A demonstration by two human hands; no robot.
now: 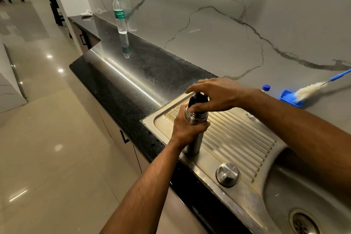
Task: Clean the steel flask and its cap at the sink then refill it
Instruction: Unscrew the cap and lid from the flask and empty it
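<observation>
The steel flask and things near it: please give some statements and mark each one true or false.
1. The left hand grips the steel flask around its body. True.
2. The flask lies on its side in the sink bowl. False: it stands upright on the ribbed drainboard.
3. The right hand holds the black stopper at the flask's mouth. True.
4. The plastic water bottle stands inside the sink. False: it stands on the black counter, far from the sink.
5. The bottle brush rests with its bristles in a blue tray. True.
</observation>
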